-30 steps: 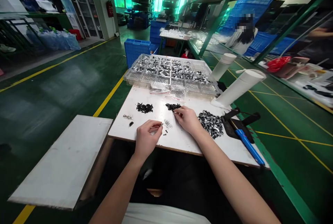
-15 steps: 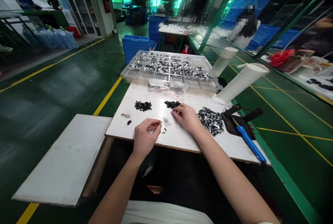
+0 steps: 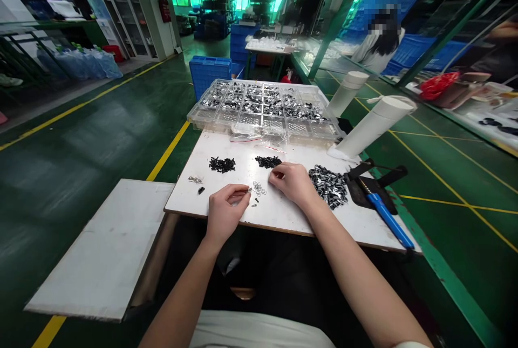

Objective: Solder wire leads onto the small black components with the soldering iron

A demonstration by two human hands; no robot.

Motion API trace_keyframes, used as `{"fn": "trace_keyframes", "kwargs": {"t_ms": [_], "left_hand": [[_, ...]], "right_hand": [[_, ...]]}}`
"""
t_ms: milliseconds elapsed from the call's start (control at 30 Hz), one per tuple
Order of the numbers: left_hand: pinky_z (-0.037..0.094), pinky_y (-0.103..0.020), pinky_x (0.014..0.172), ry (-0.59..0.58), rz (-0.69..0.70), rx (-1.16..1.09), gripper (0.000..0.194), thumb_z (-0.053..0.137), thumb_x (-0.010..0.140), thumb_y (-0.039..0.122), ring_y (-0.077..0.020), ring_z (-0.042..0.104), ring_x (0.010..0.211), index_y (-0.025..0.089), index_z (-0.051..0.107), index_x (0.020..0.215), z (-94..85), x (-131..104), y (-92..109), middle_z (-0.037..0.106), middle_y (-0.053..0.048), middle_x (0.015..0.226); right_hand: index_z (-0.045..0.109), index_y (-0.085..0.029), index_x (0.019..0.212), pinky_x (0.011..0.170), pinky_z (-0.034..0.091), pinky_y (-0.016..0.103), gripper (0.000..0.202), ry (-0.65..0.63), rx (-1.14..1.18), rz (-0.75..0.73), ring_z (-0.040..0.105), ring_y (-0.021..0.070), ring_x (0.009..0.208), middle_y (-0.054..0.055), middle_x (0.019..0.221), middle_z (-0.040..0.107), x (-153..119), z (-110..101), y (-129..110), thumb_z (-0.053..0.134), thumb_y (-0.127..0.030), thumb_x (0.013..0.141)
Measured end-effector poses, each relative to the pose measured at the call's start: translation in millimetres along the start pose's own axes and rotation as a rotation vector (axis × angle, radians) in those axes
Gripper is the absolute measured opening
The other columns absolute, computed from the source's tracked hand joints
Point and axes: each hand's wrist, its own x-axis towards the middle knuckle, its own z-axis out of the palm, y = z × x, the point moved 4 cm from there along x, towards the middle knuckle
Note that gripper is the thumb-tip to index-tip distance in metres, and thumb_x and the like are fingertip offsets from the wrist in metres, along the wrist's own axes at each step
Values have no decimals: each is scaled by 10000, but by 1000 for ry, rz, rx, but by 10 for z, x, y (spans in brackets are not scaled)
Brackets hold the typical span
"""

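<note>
My left hand [image 3: 229,207] hovers over the table's near edge, thumb and fingers pinched on a tiny metallic piece [image 3: 250,190]. Just right of its fingertips lies a small heap of thin silvery rings or wires [image 3: 259,189], with a couple of tiny dark bits [image 3: 256,202] below it. My right hand [image 3: 291,181] is closed at the near side of a pile of small black parts [image 3: 267,162]; its fingertips curl in, and whatever they grip is too small to make out. To its right spreads a larger heap of shiny black-and-silver pieces [image 3: 328,186].
A clear compartment tray [image 3: 263,121] of shiny parts stands at the table's back, with plastic bags [image 3: 259,135] before it. Another black pile [image 3: 222,164] is on the left. White tubes [image 3: 376,127] and a blue-handled tool [image 3: 388,221] are on the right. A person [image 3: 380,46] sits beyond.
My right hand has shifted slightly right, its fingertips drawing back and curling in beside the black pile. The left hand keeps its pinch in nearly the same place.
</note>
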Motion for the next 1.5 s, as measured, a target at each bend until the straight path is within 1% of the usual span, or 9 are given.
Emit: {"fn": "trace_keyframes", "kwargs": {"t_ms": [67, 133, 200, 367, 567, 700, 900, 1233, 1500], "left_hand": [[667, -356, 863, -33, -59, -55, 150, 775, 789, 236, -240, 791, 881, 166, 776, 922, -4, 13, -24, 807, -75, 917], [663, -354, 870, -73, -106, -116, 157, 784, 782, 238, -248, 792, 899, 158, 769, 915, -4, 25, -42, 810, -83, 914], [660, -348, 868, -103, -143, -172, 163, 788, 776, 238, -252, 793, 903, 151, 761, 911, -4, 35, -54, 811, -89, 900], [660, -356, 857, -109, -188, -236, 166, 808, 749, 232, -262, 794, 895, 146, 756, 881, -1, 40, -59, 811, -90, 867], [664, -346, 850, -132, -183, -227, 175, 814, 747, 233, -248, 794, 876, 148, 760, 890, 33, 26, -79, 810, -78, 865], [665, -331, 842, -131, -170, -202, 160, 810, 748, 227, -238, 793, 863, 153, 764, 882, 45, 16, -87, 808, -71, 860], [664, -324, 837, -149, -168, -214, 157, 809, 750, 232, -230, 790, 857, 153, 768, 879, 46, 7, -64, 807, -66, 860], [655, -299, 812, -130, -135, -192, 134, 788, 764, 203, -208, 780, 821, 145, 764, 882, 39, 2, -66, 797, -65, 851], [643, -304, 840, -133, -71, -172, 149, 780, 791, 234, -209, 766, 860, 136, 778, 903, 26, 6, -28, 785, -73, 915]], "right_hand": [[774, -164, 780, 628, 522, 278, 143, -4, 168, 45, 675, 171, 624, 44, 682, 734, -71, -47, -73, 637, -185, 816], [783, -148, 800, 566, 540, 280, 189, -48, 559, 155, 678, 179, 565, 49, 623, 727, -190, -17, -162, 714, -324, 802], [793, -151, 803, 558, 557, 286, 251, -66, 803, 225, 674, 174, 543, 58, 628, 738, -330, 68, -270, 794, -396, 747], [796, -170, 793, 539, 571, 285, 264, 128, 1038, 364, 677, 170, 534, 60, 649, 748, -588, 325, -332, 842, -421, 728], [781, -171, 796, 503, 557, 280, 267, 189, 1032, 388, 660, 165, 523, 47, 648, 733, -653, 401, -329, 846, -422, 731], [764, -173, 797, 429, 473, 248, 283, 222, 941, 368, 601, 141, 489, 29, 611, 696, -665, 386, -345, 801, -452, 770], [776, -188, 782, 551, 507, 253, 216, 257, 840, 328, 616, 146, 611, 41, 723, 734, -686, 391, -378, 779, -404, 790], [787, -193, 790, 478, 429, 228, 202, 273, 782, 300, 509, 114, 545, 17, 655, 681, -698, 406, -399, 772, -395, 792], [778, -181, 792, 482, 427, 224, 182, 273, 764, 268, 503, 102, 530, 11, 636, 673, -692, 371, -443, 761, -362, 809]]}}
